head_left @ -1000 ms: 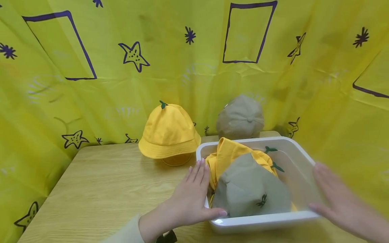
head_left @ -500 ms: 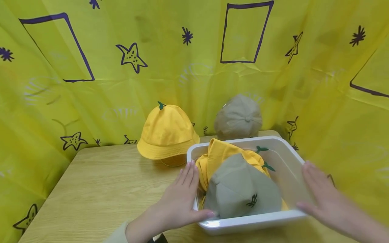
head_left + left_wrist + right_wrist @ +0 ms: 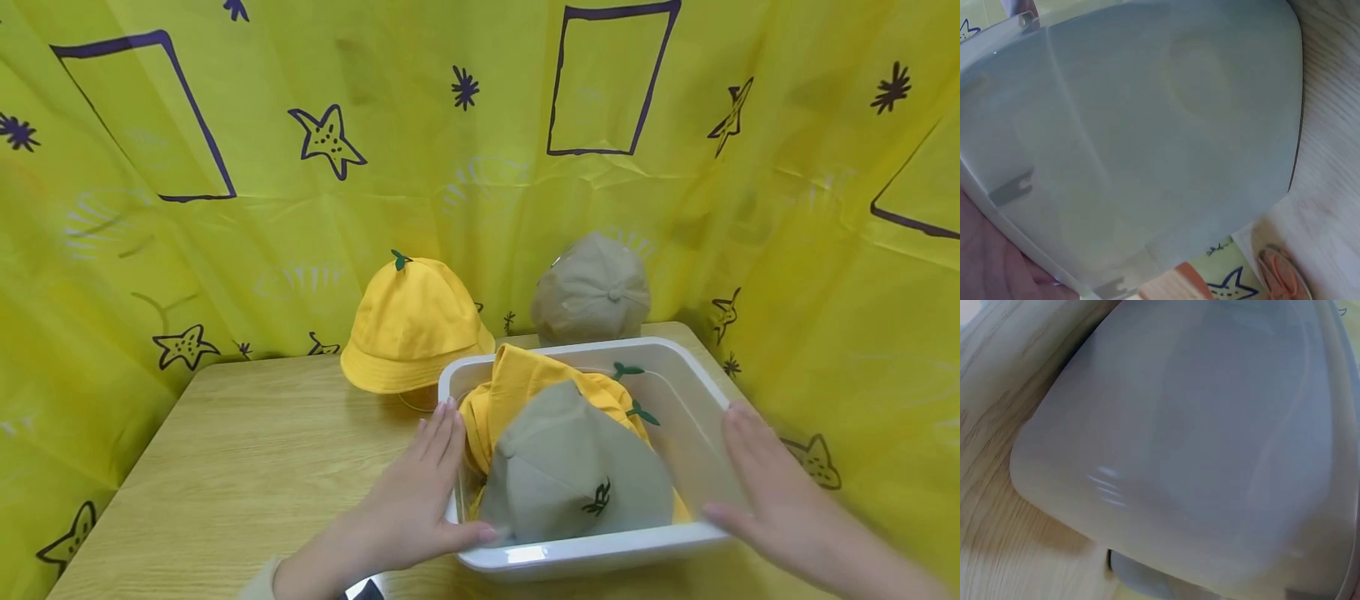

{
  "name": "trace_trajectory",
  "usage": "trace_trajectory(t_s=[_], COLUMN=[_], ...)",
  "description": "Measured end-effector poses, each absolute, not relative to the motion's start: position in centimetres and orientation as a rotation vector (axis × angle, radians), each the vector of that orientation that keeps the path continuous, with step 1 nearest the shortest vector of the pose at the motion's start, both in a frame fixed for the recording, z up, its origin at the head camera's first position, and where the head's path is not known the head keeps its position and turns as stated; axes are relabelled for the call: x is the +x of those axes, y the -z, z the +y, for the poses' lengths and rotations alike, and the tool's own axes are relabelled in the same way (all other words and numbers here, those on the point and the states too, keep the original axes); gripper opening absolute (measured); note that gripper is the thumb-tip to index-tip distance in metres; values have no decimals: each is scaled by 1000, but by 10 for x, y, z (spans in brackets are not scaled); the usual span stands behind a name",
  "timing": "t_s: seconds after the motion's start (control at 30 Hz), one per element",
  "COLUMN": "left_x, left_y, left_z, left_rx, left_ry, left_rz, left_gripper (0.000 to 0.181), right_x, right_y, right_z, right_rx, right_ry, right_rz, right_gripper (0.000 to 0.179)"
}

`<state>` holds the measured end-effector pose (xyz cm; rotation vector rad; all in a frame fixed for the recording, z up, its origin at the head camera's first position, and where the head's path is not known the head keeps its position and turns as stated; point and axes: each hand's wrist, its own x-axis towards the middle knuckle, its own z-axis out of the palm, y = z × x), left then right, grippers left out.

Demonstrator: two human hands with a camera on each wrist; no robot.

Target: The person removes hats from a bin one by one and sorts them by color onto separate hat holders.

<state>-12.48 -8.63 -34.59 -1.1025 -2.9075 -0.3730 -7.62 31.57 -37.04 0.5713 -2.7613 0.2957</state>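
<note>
A white plastic bin (image 3: pixel 600 548) stands on the table with a hand at either side. Its outer walls fill most of the left wrist view and the right wrist view. My left hand (image 3: pixel 408 496) lies along the left rim, fingers straight, thumb over the front left corner. On the opposite side my right hand (image 3: pixel 776 500) presses the right wall with outstretched fingers. Inside the bin, a grey-green cap (image 3: pixel 581 471) with a small dark emblem lies in front of bunched yellow hats (image 3: pixel 517 383) that have green leaf sprouts.
A yellow bucket hat (image 3: pixel 416 325) with a leaf sprout sits behind the bin's left corner. Behind the bin, a khaki cap (image 3: pixel 592 287) is at the back. The wooden table (image 3: pixel 255 475) extends left, and a yellow patterned curtain (image 3: pixel 412 192) hangs behind it.
The bin, with the cap and hats in it, has slid left along the table between both hands. The yellow bucket hat and khaki cap behind have stayed put.
</note>
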Motion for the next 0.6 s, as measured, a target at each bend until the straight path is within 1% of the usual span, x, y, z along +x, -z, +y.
trace_trajectory(t_s=[0.33, 0.47, 0.6], left_x=[-125, -124, -123], left_y=[339, 337, 337], left_z=[-104, -107, -111], left_rx=[-1102, -1099, -1087], left_ry=[386, 374, 377], left_rz=[-2980, -3010, -3026], left_gripper=[112, 112, 112], right_x=[-74, -79, -87], right_y=[370, 364, 358], right_z=[304, 312, 321], right_rx=[545, 587, 712], right_ry=[-264, -293, -340], right_rz=[-2841, -2863, -2822], right_gripper=[103, 103, 106])
